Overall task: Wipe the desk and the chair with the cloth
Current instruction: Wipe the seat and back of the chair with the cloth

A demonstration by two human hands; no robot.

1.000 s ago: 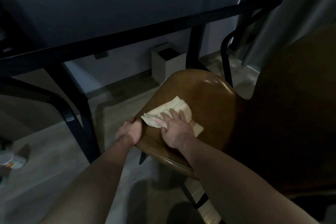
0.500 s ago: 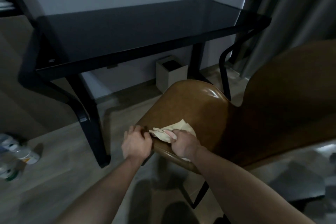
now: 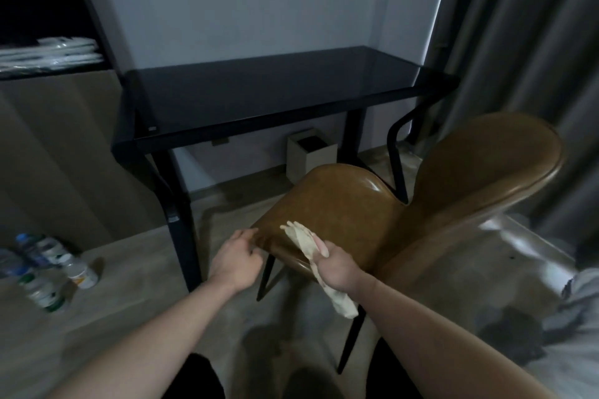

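1. Far left, some plastic bottles (image 3: 48, 272) lie on the floor, well clear of the work. They carry labels, but the print is too blurred for me to read any brand.
2. Up on the shelf (image 3: 48, 73) sits a stack of pale packets (image 3: 52, 53); I can read no writing on them either.
3. The black glass-topped table (image 3: 269, 91) stands against the wall with nothing on its top that I can see. It looks ready for its turn with the cloth, or already done; I cannot tell which.
4. The left hand (image 3: 238, 261) has its fingers curled onto the near-left edge of the seat. My guess is that it steadies the chair (image 3: 340, 214) so it will not slide or swivel under the rubbing.
5. Behind the seat, a small pale bin (image 3: 311, 155) stands on the floor under the table.
6. The right hand (image 3: 337, 264) is clamped on the cloth (image 3: 304, 240), bunched into a strip. The upper end lies on the front of the seat, and the tail hangs below the wrist, over the rim. Held like that, it suits working along the seat's front edge.
7. The brown backrest rises to the right, glossy, with no maker's mark in sight.
8. At the far right hang grey curtains (image 3: 518, 42), with rumpled bedding (image 3: 577, 334) below them.
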